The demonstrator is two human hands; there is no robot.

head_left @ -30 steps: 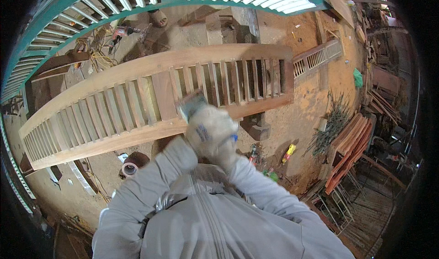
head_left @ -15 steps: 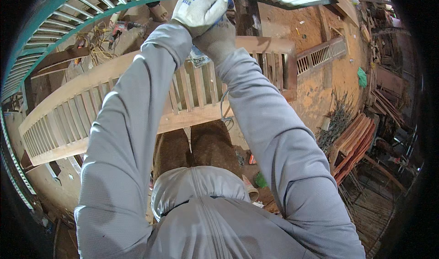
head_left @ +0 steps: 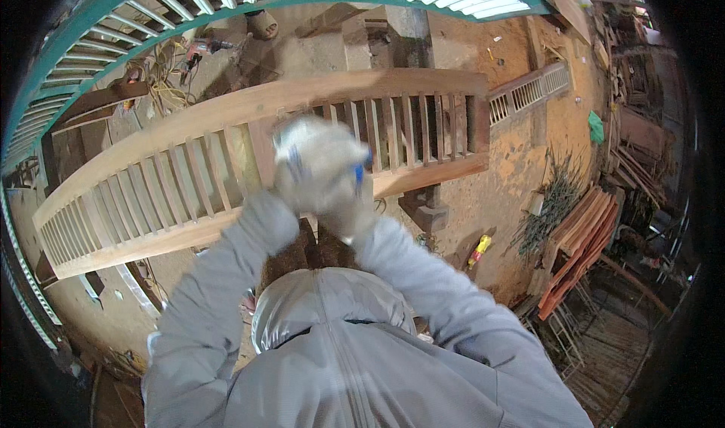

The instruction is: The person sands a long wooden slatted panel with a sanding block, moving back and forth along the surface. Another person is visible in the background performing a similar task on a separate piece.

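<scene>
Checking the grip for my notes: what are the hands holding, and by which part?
Cannot be told: the gloved left hand and right hand are clasped and blurred over the wooden railing.

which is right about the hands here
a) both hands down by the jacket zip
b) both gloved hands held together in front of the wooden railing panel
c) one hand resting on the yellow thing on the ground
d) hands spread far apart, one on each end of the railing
b: the left hand and right hand, in pale gloves and blurred, are pressed together in front of the slatted wooden railing panel.
</scene>
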